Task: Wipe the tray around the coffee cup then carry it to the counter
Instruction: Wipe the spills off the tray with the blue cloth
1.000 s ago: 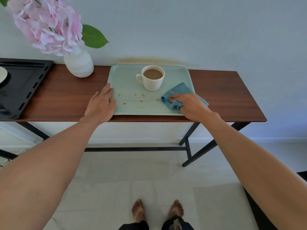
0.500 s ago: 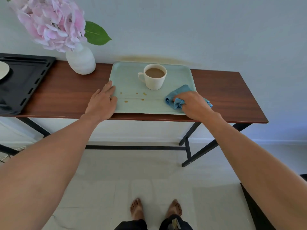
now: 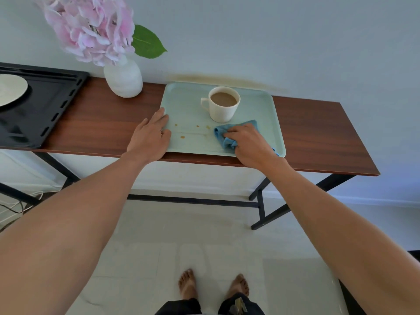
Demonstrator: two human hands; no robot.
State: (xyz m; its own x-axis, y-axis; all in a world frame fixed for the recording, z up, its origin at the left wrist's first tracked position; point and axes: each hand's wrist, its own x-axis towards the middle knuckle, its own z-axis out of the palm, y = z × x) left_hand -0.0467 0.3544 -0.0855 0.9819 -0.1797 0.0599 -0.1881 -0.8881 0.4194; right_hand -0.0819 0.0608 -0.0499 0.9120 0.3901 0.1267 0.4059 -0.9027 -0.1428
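a pale green tray (image 3: 261,103) sits on a wooden table (image 3: 102,123), a coffee cup (image 3: 223,105) at its 12 o'clock. the right hand (image 3: 250,142) clutches a blue cloth (image 3: 229,136) on the tray at the cup's 5 o'clock. the left hand (image 3: 150,137) lies flat, fingers loose, on the tray's 9 o'clock edge. brown drips (image 3: 197,129) dot the tray between the hands.
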